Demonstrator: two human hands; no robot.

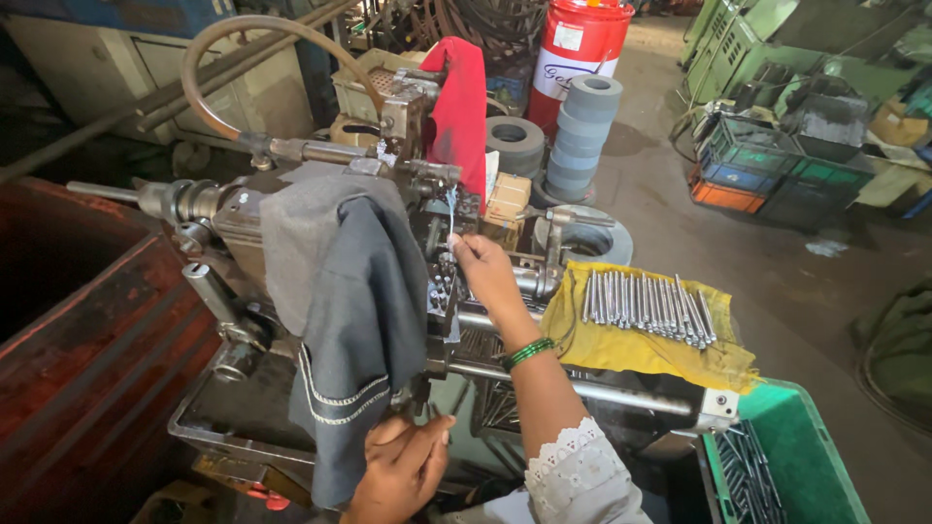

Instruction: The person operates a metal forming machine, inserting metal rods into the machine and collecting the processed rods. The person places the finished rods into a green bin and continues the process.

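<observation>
A grimy metal machine (291, 194) is seen filling the middle of the view, with a curved brown hose (209, 58) looped above it and a rusty red bin (87, 320) set just to its left. A grey cloth (349, 301) is draped over the machine's front, and a red cloth (464, 107) is hung over its top at the back. To the right, a green plastic crate (811, 466) is placed on the floor, and dark metal rods are glimpsed inside it. Further back, a red and white drum (581, 49) is stood beside a stack of grey grinding wheels (581, 131).

A yellow cloth (602, 340) is spread over the machine's right side, and a row of slim steel pins (646, 306) is laid side by side upon it.

Now the hands: the right hand (485, 272), a green bangle (527, 351) worn at its wrist, is stretched forward to the middle of the machine, its fingertips pinched together at a small part by the tooling; what exactly is gripped cannot be told. The left hand (403, 466) is held low at the bottom edge, fingers curled loosely against the hem of the grey cloth, though whether the cloth is actually grasped cannot be told.
</observation>
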